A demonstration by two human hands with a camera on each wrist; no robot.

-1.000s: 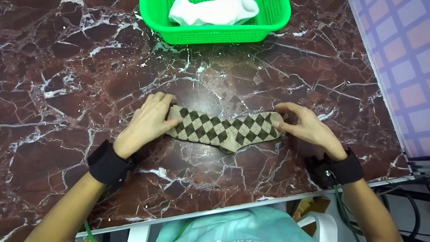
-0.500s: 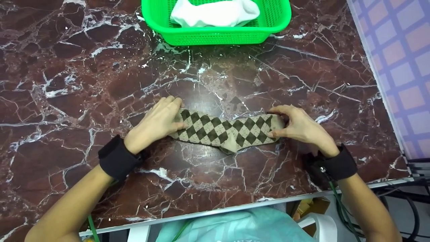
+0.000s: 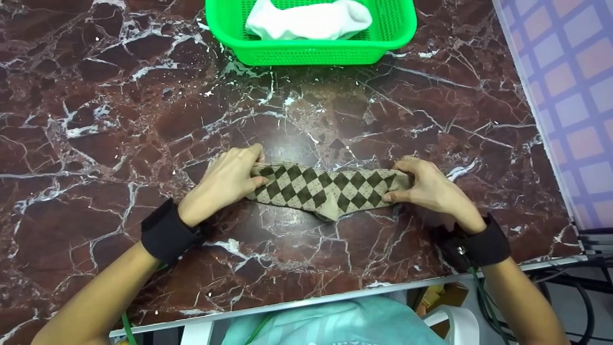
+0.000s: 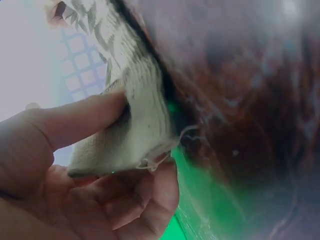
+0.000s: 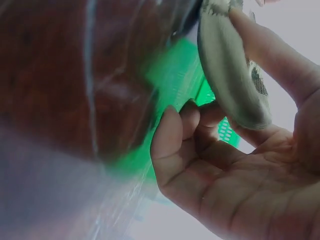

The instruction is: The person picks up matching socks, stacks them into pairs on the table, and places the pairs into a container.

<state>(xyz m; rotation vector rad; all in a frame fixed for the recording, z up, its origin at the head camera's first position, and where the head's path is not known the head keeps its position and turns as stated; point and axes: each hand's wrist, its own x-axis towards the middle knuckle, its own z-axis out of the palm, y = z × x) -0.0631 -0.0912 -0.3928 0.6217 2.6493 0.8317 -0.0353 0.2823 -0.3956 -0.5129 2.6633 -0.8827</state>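
Observation:
A beige sock (image 3: 306, 188) with dark brown diamonds stretches sideways between the two hands, its heel pointing toward the person. More than one layer shows along its upper edge. The left hand (image 3: 230, 177) pinches the cuff end, thumb on the front and fingers behind. In the left wrist view, loose threads hang from the edge of the cuff (image 4: 147, 115). At the other end, the right hand (image 3: 433, 187) grips the rounded toe; the right wrist view has the thumb against the toe (image 5: 225, 70) and the fingers curled around its far side.
Beyond the sock, a green plastic basket (image 3: 311, 56) holds a white cloth item (image 3: 309, 20). The marble-patterned table (image 3: 119, 120) has its front edge close to the person. A checkered panel (image 3: 565, 96) borders the right side. Cables hang at the lower right.
The left hand has moved right and its fingers have closed on the cuff. The right hand has shifted slightly left onto the toe. The sock's upper edge now bunches at the cuff.

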